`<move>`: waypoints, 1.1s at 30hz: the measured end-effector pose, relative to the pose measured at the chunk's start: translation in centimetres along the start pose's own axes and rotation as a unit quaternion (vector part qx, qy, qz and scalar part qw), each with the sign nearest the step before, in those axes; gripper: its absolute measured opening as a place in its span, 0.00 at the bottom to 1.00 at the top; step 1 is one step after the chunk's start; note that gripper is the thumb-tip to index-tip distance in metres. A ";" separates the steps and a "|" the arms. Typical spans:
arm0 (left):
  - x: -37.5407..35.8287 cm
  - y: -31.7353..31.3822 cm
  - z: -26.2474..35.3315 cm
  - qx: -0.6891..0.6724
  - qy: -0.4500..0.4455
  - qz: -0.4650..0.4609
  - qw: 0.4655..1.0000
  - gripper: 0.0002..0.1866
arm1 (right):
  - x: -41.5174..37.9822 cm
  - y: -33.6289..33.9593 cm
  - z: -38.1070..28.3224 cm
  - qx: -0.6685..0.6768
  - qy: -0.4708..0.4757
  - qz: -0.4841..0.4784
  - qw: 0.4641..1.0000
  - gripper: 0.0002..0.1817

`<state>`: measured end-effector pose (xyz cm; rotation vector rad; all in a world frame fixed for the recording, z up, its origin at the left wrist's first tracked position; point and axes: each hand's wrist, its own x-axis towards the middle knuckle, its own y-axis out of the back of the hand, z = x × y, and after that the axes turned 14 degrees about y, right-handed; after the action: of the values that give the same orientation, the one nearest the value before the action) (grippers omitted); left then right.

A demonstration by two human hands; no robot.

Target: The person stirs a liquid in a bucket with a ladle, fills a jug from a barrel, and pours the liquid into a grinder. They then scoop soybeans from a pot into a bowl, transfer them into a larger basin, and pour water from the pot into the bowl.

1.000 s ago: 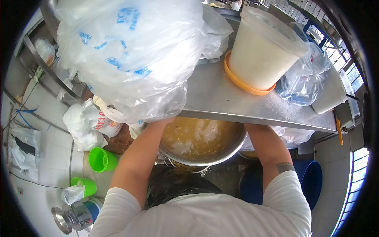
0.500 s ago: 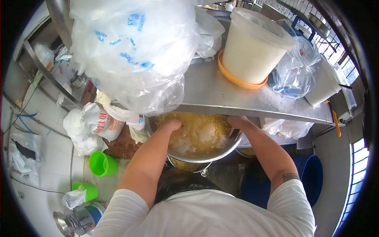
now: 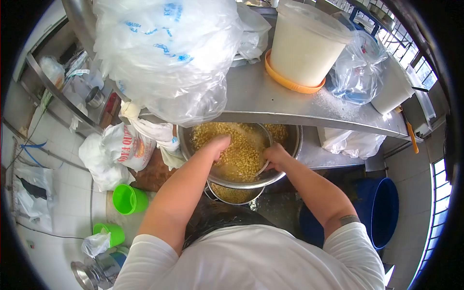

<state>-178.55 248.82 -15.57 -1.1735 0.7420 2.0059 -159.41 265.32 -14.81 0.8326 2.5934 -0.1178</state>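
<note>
A wide metal basin [image 3: 298,150] holds yellow kernels [image 3: 232,137] in cloudy liquid. Inside it, on the right, the curved rim of a strainer or bowl [image 3: 268,137] shows among the kernels. My right hand [image 3: 275,157] is closed round that rim. My left hand [image 3: 221,145] is over the left part of the kernels, its fingertips hidden by the hand and the kernels. Beneath the basin stands a metal pot [image 3: 234,195] with more kernels.
Above the basin runs a metal shelf [image 3: 270,104] with a large plastic bag [image 3: 169,53] and a white bucket [image 3: 307,46]. Green buckets [image 3: 129,199] stand at the lower left, a blue barrel [image 3: 384,212] at the lower right. White sacks [image 3: 116,152] are beside the basin.
My right hand has moved left and down from the basin's right edge, and my left hand slightly right and up. The round rim and many more kernels now show above the liquid.
</note>
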 end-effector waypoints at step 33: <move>-8.2 2.3 -8.6 0.252 -0.515 0.363 0.734 0.15 | -12.9 4.6 0.5 0.421 0.148 0.238 0.863 0.28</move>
<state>-173.17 238.70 -11.67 0.7038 1.0745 2.3404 -147.08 261.99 -9.75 1.8885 2.4598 -1.1057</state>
